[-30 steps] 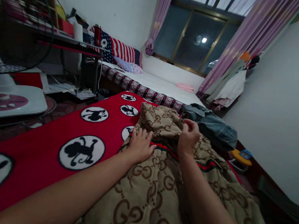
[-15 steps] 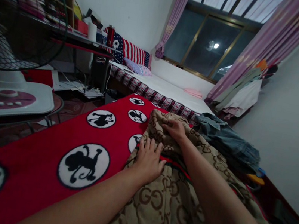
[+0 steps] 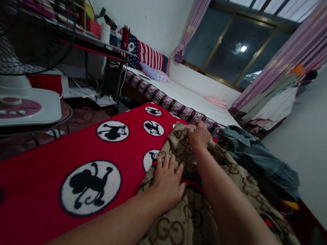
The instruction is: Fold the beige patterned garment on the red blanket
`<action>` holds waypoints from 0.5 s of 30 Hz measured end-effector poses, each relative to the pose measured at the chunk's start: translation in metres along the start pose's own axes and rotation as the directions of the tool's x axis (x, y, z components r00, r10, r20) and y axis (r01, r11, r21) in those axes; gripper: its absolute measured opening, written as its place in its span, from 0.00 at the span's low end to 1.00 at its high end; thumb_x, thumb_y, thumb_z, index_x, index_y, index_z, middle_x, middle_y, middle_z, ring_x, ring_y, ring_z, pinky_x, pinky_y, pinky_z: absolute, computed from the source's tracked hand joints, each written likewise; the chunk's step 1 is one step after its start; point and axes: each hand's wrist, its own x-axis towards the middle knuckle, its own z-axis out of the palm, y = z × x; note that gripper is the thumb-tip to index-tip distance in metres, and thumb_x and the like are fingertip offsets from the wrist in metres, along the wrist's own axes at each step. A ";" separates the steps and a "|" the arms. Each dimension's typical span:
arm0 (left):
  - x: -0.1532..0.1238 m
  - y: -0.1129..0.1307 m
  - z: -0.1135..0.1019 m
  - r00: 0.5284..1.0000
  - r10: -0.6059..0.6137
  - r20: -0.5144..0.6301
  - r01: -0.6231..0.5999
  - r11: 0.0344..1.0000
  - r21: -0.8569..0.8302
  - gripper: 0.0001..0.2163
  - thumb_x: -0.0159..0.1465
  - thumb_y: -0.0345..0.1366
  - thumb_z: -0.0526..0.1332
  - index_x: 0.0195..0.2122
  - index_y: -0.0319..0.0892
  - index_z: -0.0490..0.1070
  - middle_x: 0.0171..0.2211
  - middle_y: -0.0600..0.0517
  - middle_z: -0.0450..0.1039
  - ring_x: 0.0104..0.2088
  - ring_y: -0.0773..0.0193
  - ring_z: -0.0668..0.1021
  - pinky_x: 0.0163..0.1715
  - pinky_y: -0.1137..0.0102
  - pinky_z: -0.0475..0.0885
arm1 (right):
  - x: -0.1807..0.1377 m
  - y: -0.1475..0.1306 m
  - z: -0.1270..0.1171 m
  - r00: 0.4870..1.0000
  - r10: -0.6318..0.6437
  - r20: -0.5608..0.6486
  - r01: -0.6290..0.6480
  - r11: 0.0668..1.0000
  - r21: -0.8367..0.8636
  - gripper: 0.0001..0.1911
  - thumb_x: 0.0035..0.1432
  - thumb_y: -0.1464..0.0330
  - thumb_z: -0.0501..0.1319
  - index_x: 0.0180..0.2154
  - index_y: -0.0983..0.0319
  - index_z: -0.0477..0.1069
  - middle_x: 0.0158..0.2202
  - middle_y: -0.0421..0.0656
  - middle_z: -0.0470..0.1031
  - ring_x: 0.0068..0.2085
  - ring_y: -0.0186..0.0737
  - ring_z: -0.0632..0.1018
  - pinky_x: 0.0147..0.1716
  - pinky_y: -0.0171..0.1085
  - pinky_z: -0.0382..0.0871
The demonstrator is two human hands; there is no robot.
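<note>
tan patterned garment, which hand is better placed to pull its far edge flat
Right, probably. The right hand is already at the far edge of the tan patterned garment, fingers curled on the fabric. The left hand lies flat on it nearer the body, beside the red blanket, pinning it.

- The right hand [image 3: 199,135] is curling over the far edge of the tan patterned garment [image 3: 183,233], and its fingers are tucking out of sight into the cloth, so the grip is staying unclear.
- The left hand [image 3: 168,183] is pressing flat, covering the garment's edge beneath it.
- Both forearms are running off the bottom edge.
- The garment is spilling past the bottom and right edges, hiding its full shape.
- The red blanket [image 3: 50,171] is getting cut off at the lower left, one monkey circle sliced.
- The fan [image 3: 17,29] is being cropped at the left and top.
- The shelf [image 3: 72,31] clutter is looking too small and dim to identify.
- The denim clothing [image 3: 257,158] is lying partly behind the garment.
</note>
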 end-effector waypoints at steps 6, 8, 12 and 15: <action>0.001 0.000 0.000 0.999 -0.005 -0.044 0.003 0.999 -0.038 0.31 0.65 0.51 0.51 0.66 0.41 0.56 0.69 0.39 0.47 0.68 0.41 0.50 0.64 0.44 0.44 | 0.021 -0.019 0.013 0.970 -0.025 0.241 0.000 0.995 0.102 0.15 0.55 0.64 0.61 0.43 0.64 0.75 0.36 0.51 0.79 0.41 0.50 0.78 0.39 0.39 0.68; 0.001 0.000 -0.001 0.994 -0.006 -0.106 0.001 0.998 -0.055 0.32 0.66 0.50 0.51 0.68 0.43 0.51 0.70 0.41 0.41 0.69 0.42 0.45 0.64 0.42 0.43 | 0.025 -0.019 0.020 0.988 -0.036 0.148 0.016 0.990 0.137 0.12 0.57 0.66 0.57 0.39 0.63 0.76 0.39 0.50 0.79 0.43 0.47 0.78 0.40 0.37 0.67; 0.003 -0.002 -0.004 0.997 -0.009 -0.073 0.005 0.998 -0.056 0.30 0.67 0.49 0.49 0.67 0.42 0.53 0.70 0.41 0.43 0.69 0.44 0.46 0.65 0.44 0.40 | 0.015 -0.015 0.043 0.989 -0.031 0.145 -0.004 0.973 0.231 0.15 0.57 0.69 0.54 0.43 0.64 0.75 0.45 0.52 0.78 0.48 0.48 0.76 0.46 0.39 0.67; 0.004 -0.004 -0.003 0.999 0.007 0.031 -0.006 1.000 -0.027 0.29 0.66 0.50 0.49 0.65 0.40 0.59 0.68 0.39 0.50 0.68 0.44 0.52 0.65 0.45 0.38 | 0.001 -0.008 0.057 0.952 -0.047 0.304 -0.033 0.966 0.255 0.19 0.52 0.73 0.58 0.48 0.67 0.73 0.47 0.54 0.77 0.49 0.48 0.76 0.49 0.41 0.67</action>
